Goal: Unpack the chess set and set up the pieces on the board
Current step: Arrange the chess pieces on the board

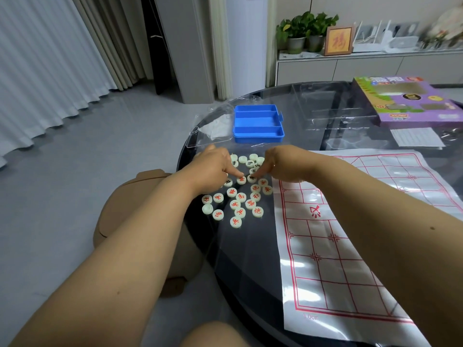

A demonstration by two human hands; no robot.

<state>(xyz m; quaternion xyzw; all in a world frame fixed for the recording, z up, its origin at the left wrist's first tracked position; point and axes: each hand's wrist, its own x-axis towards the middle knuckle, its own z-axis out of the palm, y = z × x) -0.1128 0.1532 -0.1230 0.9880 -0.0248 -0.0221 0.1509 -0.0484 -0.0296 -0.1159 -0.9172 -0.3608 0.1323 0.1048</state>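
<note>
Blue plastic, the compartmented case [258, 123] lies open at the far side of the dark round table [250, 259], its sections bare; its clear lid [213, 132] rests just beside it on the left. The pale round chess pieces [240, 196] lie loose on the tabletop, nearer than the case, just left of the white sheet board [350, 246] with its red grid. Both forearms reach forward over the pile. The left hand [213, 169] points its forefinger down onto a red-lettered piece [241, 180], other fingers curled loosely. The right hand [283, 166] does likewise, its fingertip on a black-lettered piece [251, 178] next to it. A purple box [406, 101] sits far right.
</note>
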